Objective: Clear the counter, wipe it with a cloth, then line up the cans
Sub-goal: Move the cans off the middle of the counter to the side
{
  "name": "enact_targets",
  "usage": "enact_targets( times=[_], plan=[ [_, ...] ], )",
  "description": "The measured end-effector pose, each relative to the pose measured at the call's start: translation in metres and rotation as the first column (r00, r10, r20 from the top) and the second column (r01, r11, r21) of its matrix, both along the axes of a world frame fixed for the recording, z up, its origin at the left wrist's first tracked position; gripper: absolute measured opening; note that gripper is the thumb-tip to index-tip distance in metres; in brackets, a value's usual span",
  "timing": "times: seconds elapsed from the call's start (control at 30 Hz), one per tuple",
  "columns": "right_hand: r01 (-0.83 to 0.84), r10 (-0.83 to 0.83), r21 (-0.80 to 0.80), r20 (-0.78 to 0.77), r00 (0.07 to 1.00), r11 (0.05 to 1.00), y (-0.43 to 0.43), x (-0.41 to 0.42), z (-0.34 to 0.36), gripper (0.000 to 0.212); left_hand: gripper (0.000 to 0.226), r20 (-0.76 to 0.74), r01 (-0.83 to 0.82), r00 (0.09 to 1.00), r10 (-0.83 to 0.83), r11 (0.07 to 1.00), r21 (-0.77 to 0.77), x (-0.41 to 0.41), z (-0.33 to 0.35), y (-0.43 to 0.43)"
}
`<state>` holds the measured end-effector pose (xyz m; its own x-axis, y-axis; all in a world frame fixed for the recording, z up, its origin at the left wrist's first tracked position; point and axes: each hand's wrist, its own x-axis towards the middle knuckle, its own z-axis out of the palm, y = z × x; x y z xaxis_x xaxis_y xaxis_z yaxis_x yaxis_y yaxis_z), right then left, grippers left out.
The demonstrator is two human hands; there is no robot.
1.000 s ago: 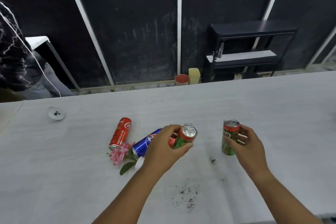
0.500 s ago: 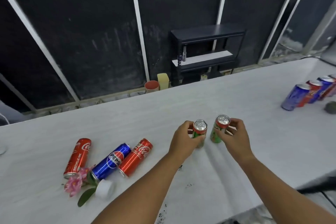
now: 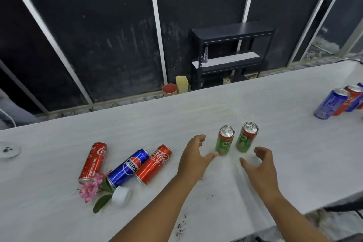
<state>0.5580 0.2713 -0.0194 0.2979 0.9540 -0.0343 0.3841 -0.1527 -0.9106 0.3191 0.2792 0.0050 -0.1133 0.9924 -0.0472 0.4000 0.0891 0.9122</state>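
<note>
1. White counter [image 3: 275, 108] carries everything; a row of upright cans [image 3: 332, 104] stands at its right edge.
2. Left hand [image 3: 193, 158] and right hand [image 3: 261, 165] hover spread, holding nothing.
3. Outer Coca-Cola can [image 3: 93, 162], Pepsi can [image 3: 127, 167] and inner Coca-Cola can [image 3: 154, 164] lie toward the left end.
4. Left green can [image 3: 224, 142] and right green can [image 3: 245, 140] stand upright mid-counter, just beyond the fingertips.

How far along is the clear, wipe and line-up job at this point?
Done: a row of cans stands at far right. In hand: left hand and right hand open beside two upright Milo cans. Remaining: three lying cans, flower, cap, dirt specks unwiped.
</note>
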Motion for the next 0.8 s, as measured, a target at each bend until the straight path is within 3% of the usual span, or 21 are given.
enact_targets(
  times=[0.2,0.37,0.53,0.8],
  plan=[
    [-0.131,0.129,0.012,0.110,0.986,0.991,-0.051,-0.063,-0.007,0.055,0.056,-0.185,-0.130,0.973,0.138,0.990,0.052,-0.105,0.019,-0.050],
    [-0.297,0.294,0.036,0.068,0.953,0.954,-0.053,-0.130,0.004,0.048,0.050,-0.250,-0.279,0.928,0.275,0.960,0.022,-0.186,0.025,-0.074],
    [-0.385,0.385,0.029,0.014,0.923,0.922,-0.040,-0.188,0.013,0.046,0.058,-0.342,-0.301,0.903,0.262,0.951,-0.065,-0.237,0.015,-0.086],
    [-0.414,0.408,-0.173,-0.069,0.910,0.894,-0.015,-0.256,0.017,0.095,0.063,-0.432,-0.199,0.898,0.088,0.955,-0.220,-0.256,0.003,-0.070]
  ],
)
